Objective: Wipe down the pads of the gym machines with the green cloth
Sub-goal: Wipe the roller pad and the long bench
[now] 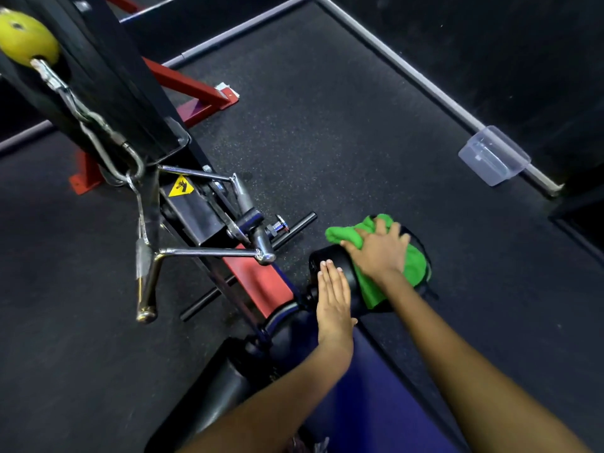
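Green cloth (385,256) lies draped over the black roller pad (343,273) on the right side of the machine, w/ one bunched end sticking out past the pad's far edge. Right hand (380,253) presses flat on the cloth, fingers spread wide, not curled round it. Left hand (333,299) is flat too, fingers straight & together, tips touching the pad's near left end. Both forearms reach in from the bottom edge.

Just left of the pad: red & black frame (261,279), chrome V-handle (202,250) hanging from a carabiner & chain (94,125), yellow ball stop (26,37) at top left. A thin black bar (287,233) juts toward the pad.

Right of the pad & beyond it: open dark rubber floor (327,125) up to a grey border strip (408,70). A clear plastic box (493,158) sits on that strip, well apart from the hands.
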`<action>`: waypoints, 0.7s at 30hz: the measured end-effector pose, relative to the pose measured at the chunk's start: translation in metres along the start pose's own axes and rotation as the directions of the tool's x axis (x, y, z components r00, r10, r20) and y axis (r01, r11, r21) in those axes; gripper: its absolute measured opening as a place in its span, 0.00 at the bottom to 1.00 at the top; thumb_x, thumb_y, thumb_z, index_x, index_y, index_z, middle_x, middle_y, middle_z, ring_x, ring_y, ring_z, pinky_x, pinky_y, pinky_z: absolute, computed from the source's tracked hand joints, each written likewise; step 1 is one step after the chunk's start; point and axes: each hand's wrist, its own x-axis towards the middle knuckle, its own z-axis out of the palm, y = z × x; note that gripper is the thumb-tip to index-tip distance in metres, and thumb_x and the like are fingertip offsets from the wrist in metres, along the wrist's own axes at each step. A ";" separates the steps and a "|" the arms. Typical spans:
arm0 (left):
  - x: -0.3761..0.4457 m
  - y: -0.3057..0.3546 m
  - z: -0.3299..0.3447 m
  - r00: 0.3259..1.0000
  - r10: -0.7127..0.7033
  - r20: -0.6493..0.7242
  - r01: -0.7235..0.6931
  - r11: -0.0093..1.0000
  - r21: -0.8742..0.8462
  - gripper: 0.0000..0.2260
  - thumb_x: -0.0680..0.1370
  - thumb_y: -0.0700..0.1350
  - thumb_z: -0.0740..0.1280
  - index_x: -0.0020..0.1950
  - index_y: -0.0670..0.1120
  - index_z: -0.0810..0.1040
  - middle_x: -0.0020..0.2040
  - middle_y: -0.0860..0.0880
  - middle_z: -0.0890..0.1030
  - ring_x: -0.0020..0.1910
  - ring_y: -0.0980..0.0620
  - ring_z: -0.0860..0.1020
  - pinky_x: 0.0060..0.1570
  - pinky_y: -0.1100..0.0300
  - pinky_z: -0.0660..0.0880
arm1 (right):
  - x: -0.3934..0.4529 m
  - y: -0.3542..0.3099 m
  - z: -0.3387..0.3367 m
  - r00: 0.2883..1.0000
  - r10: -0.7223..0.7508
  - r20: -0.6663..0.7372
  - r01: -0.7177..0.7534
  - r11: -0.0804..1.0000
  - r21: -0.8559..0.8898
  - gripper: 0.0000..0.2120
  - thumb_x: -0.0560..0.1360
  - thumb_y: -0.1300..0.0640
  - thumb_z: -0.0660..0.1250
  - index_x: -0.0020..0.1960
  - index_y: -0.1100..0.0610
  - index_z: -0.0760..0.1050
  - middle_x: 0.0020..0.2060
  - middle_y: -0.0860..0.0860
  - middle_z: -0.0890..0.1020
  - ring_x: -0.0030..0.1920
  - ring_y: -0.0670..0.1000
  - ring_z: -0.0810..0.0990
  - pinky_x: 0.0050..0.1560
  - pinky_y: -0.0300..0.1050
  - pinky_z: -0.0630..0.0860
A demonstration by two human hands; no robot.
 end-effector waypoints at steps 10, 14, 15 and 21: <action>0.005 -0.023 0.011 0.962 0.043 -0.271 -0.165 0.879 -0.448 0.44 0.64 0.67 0.71 0.68 0.36 0.70 0.68 0.36 0.71 0.68 0.37 0.69 0.69 0.42 0.61 | 0.014 0.048 0.005 0.999 0.030 0.012 -0.030 0.997 0.074 0.28 0.75 0.32 0.56 0.70 0.44 0.69 0.73 0.53 0.63 0.67 0.61 0.63 0.64 0.55 0.62; 0.038 -0.060 -0.013 0.994 0.023 -0.109 -0.092 0.726 -0.681 0.43 0.65 0.66 0.72 0.69 0.41 0.63 0.66 0.43 0.66 0.67 0.42 0.66 0.70 0.49 0.60 | 0.002 0.058 0.009 0.984 0.170 -0.052 -0.163 0.979 0.120 0.27 0.75 0.35 0.58 0.71 0.44 0.68 0.74 0.55 0.61 0.66 0.62 0.62 0.64 0.56 0.61; 0.046 -0.066 -0.018 0.998 0.049 -0.035 -0.060 0.765 -0.641 0.49 0.63 0.69 0.71 0.72 0.40 0.59 0.70 0.41 0.62 0.71 0.42 0.61 0.72 0.47 0.55 | -0.004 0.048 0.010 0.983 0.168 -0.074 -0.160 0.981 0.109 0.26 0.76 0.36 0.58 0.71 0.44 0.68 0.74 0.55 0.60 0.65 0.62 0.62 0.63 0.56 0.61; 0.059 -0.069 -0.010 0.973 0.194 0.122 -0.061 0.732 -0.679 0.56 0.65 0.70 0.69 0.76 0.37 0.46 0.77 0.41 0.52 0.77 0.46 0.51 0.75 0.47 0.46 | -0.027 0.024 0.018 0.988 -0.115 -0.099 0.122 0.990 0.064 0.27 0.75 0.33 0.55 0.71 0.42 0.67 0.74 0.52 0.62 0.64 0.59 0.64 0.60 0.53 0.62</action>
